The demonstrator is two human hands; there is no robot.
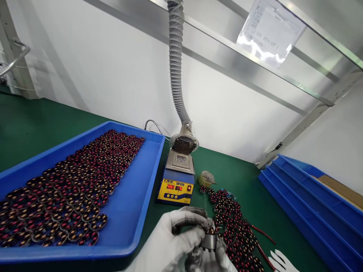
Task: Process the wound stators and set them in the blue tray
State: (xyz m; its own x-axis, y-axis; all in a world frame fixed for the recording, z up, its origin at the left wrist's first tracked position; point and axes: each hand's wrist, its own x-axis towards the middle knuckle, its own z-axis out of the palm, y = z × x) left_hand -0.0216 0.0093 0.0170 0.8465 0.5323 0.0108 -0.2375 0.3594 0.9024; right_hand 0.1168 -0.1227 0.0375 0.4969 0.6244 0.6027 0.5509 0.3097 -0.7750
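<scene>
Both my hands wear white gloves with dark-stained fingertips. My left hand (181, 236) comes in from the lower left, thumb and fingers pinched at the top of a motor stator (209, 241). This is a grey metal ring with coil windings inside and small teeth along its lower edge. Around its lower sides, the fingers of my right hand (222, 258) grip the same ring; the frame's bottom edge cuts this hand off. Just right of my hands lies a heap of similar stators (236, 226) with pink and gold windings.
A yellow-and-blue solder pot (176, 189) stands ahead, under a fume extraction hose (176, 64). Left is a blue tray (141, 196) holding many stators. Behind the heap sits a small tub (206, 179). Red-handled tools (263, 234), a white glove (280, 261) and stacked blue trays (295, 204) are right.
</scene>
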